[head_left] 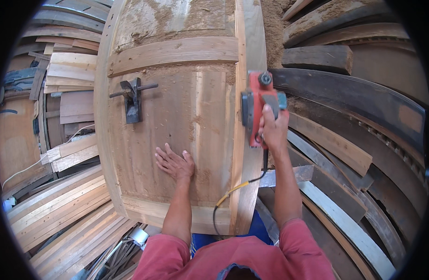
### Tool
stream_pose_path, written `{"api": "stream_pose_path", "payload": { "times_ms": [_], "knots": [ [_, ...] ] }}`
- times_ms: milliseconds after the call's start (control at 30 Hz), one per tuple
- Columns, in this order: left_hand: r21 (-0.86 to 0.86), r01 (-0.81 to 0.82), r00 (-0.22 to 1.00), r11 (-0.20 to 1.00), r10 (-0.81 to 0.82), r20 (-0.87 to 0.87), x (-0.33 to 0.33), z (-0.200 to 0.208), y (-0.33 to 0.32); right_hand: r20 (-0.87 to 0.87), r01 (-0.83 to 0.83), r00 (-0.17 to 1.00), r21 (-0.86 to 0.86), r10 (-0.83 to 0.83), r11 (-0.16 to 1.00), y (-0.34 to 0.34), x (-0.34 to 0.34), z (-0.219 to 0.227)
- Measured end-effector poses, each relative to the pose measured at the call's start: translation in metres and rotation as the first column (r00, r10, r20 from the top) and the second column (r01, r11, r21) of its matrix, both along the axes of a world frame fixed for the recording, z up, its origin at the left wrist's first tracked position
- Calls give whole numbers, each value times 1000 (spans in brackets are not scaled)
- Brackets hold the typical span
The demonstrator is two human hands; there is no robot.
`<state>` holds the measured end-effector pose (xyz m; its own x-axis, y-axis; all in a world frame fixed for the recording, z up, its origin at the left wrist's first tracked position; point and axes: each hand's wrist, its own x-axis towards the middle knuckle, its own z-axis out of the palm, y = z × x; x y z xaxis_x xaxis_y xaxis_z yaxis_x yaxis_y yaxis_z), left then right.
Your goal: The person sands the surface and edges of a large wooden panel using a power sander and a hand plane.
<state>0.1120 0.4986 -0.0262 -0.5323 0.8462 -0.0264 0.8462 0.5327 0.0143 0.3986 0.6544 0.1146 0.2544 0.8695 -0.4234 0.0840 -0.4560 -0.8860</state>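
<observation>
A large framed wooden door panel [177, 116] lies flat before the person, the left hand [175, 164] spread on its near half. On the panel's right edge sits a red electric hand planer [259, 105], gripped by the right hand [273, 130]. A dark metal clamp [132, 99] rests on the panel's left side. Stacked pale wooden planks [60, 210] lie left of the panel; dark weathered boards [354, 140] lie right.

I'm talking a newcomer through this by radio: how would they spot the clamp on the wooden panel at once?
Start at the big wooden door panel under the person's hands. The left hand lies flat on it; look above and left of that hand, just below the upper cross rail. The black metal clamp sits there, the only dark iron piece on the pale wood, with a thin bar through its top.
</observation>
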Motion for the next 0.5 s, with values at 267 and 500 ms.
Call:
{"api": "stream_pose_path", "payload": {
  "times_ms": [267,500],
  "knots": [
    [-18,-19,1000,1000,20,24,-1,4,4,-9,49,999,135,-48,990,140,1,-16],
    [-18,12,999,1000,-11,38,-2,2,2,14,28,999,210,-32,977,266,17,-38]
  ]
}}
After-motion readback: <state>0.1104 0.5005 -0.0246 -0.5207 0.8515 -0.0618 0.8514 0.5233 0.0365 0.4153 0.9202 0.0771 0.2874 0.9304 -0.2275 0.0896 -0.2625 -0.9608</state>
